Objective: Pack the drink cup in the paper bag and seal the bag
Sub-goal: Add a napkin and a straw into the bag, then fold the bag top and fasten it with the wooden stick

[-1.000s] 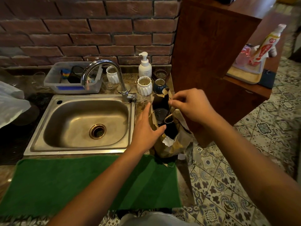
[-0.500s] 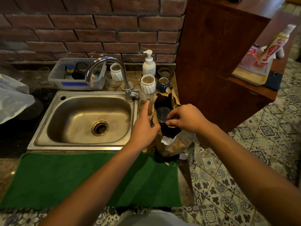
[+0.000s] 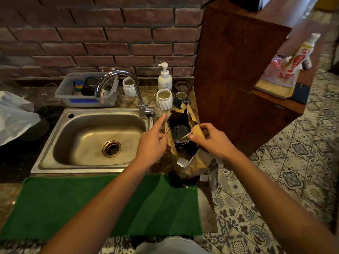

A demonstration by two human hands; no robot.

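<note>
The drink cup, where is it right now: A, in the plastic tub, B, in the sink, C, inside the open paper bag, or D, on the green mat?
C: the drink cup shows lid-up through the torn open top of the paper bag.

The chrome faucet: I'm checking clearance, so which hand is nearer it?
Left. The left hand points its index finger just right of the chrome faucet base; the right hand is farther right, pinching the brown paper bag.

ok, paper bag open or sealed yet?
Open. The paper bag mouth gapes, with the cup lid visible inside; the left hand and right hand hold its top edges apart.
</note>
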